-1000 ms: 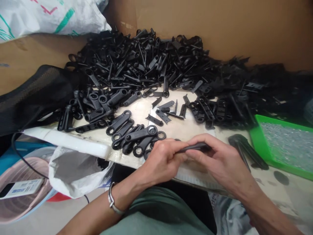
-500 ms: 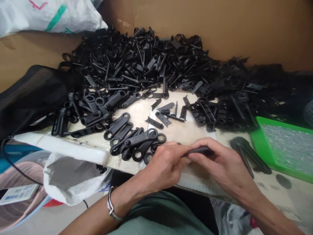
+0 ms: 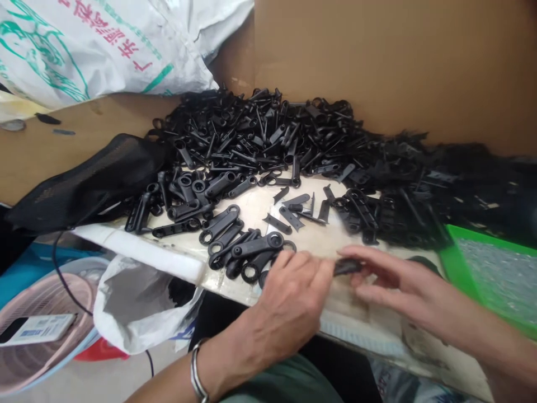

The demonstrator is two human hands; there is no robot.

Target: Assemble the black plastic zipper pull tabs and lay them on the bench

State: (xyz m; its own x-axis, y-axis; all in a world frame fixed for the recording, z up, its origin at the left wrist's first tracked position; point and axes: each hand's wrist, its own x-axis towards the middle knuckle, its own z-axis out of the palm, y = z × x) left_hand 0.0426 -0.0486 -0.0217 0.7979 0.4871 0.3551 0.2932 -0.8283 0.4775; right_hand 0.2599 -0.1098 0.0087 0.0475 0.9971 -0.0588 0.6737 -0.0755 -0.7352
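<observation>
Above the front edge of the table, my left hand [image 3: 296, 294] is closed around a black plastic arm-shaped part [image 3: 347, 267]; its right end sticks out past my fingers. My right hand [image 3: 394, 280] is at that protruding end, the forefinger lying along its top and the thumb apart below. Beside my left hand, several black plastic arms with ringed ends [image 3: 255, 246] lie in an overlapping row. Small flat black pieces [image 3: 279, 224] are scattered farther back on the pale tabletop.
A large heap of black parts [image 3: 260, 134] fills the back, against cardboard [image 3: 377, 61]. At right stands a green tray [image 3: 455, 263] of small clear pieces. A white sack [image 3: 113, 319] and a pink basket [image 3: 71, 291] are below left; a printed bag [image 3: 126, 50] is above.
The view has shifted, so the table appears lower and more to the right. My right hand's fingers have loosened from the part, while my left hand keeps hold of it.
</observation>
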